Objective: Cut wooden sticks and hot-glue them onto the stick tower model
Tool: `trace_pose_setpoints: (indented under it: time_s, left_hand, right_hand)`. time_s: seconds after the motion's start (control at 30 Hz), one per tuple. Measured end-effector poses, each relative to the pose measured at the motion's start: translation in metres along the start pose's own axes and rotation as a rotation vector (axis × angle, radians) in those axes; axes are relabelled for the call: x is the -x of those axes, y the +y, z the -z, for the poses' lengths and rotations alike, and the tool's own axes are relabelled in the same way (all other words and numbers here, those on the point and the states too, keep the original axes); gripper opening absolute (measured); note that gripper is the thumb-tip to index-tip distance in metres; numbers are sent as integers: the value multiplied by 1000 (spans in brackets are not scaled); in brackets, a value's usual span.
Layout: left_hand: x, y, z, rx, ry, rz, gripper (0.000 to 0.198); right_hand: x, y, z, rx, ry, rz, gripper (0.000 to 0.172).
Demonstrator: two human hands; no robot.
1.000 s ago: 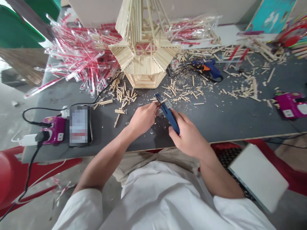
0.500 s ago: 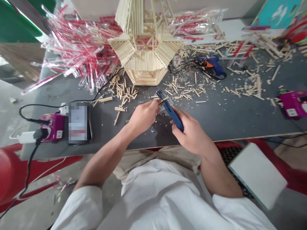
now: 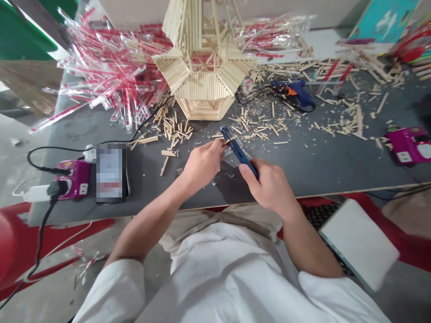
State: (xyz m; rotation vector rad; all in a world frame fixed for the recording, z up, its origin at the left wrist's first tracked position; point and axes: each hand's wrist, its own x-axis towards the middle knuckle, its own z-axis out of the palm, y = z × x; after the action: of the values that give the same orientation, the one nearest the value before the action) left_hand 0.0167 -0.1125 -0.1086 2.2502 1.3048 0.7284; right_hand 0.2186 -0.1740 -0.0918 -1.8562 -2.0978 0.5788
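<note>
My left hand (image 3: 204, 165) pinches a short wooden stick (image 3: 226, 140) between thumb and fingers, with its end at the jaws of blue-handled cutters (image 3: 238, 151). My right hand (image 3: 269, 185) grips those cutters by the handles, and its fingers hide the lower end. Straight ahead stands a tall octagonal model tower of wooden sticks (image 3: 202, 85). Loose cut sticks and shavings (image 3: 177, 134) lie scattered on the dark tabletop (image 3: 303, 168) near both hands.
Behind the tower lie heaps of red-striped plastic packets (image 3: 107, 76). A blue hot glue gun (image 3: 296, 92) rests on the table, with magenta power strips (image 3: 72, 179) at the left. A blurred phone (image 3: 109, 172) lies nearby. A white tablet (image 3: 358, 244) sits at my right.
The cutters have turned a little, with their tip shifted right, and my right hand sits slightly lower. My left hand still has the stick at the jaws.
</note>
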Motion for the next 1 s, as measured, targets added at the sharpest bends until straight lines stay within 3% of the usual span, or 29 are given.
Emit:
trace_pose_setpoints:
  time_s: [0.47,0.77,1.0]
  left_hand:
    - [1,4,5,69,15,-26,22]
    - [2,6,8,259,46,-28,24]
    - [0,15,14,311,15,7,33]
  right_hand:
    - [4,-4,-1,267,-19,-45,57]
    - [-12,29,25,354,78,-81,60]
    - [-2,53,19,505,199,45,60]
